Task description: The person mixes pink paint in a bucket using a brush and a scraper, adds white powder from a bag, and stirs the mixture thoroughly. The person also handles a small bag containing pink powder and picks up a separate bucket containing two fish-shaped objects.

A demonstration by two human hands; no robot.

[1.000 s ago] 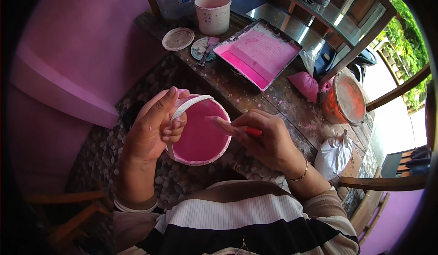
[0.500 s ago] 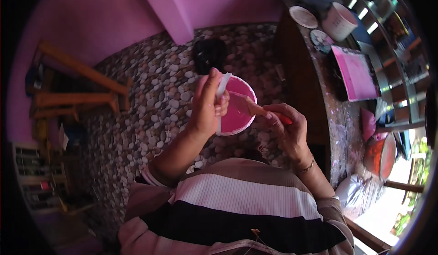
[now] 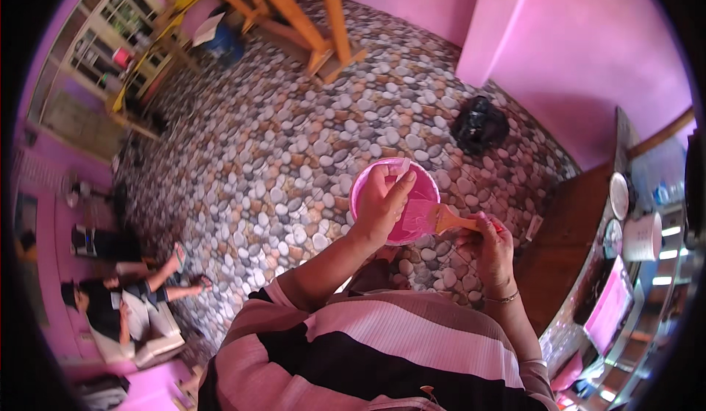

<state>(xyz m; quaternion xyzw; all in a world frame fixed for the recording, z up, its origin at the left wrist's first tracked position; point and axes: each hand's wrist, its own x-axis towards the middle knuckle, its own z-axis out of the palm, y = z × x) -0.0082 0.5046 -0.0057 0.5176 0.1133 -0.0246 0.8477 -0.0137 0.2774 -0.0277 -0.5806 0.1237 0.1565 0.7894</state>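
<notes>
A small bucket (image 3: 358, 190) with pink paint inside hangs in front of me, above the floor. Closed around its pale strap-like handle is my left hand (image 3: 382, 206), which covers part of the bucket's opening. My right hand (image 3: 494, 255) grips a paintbrush (image 3: 450, 221) by its wooden handle, whose end is red. The brush points left, and its pink-coated bristles lie over the bucket's opening. Whether the bristles touch the inner wall, I cannot tell.
A black plastic bag (image 3: 479, 124) lies on the pebble-patterned floor (image 3: 279, 183). Wooden trestles (image 3: 294, 25) stand at the far side. At right, a wooden bench (image 3: 562, 245) bears a white tub (image 3: 641, 236) and a pink paint tray (image 3: 607, 304). A person (image 3: 118, 304) sits at far left.
My view has swung left, bringing the seated person into sight. Both hands still hold the bucket and paintbrush; the brush now shows more of its pink bristles.
</notes>
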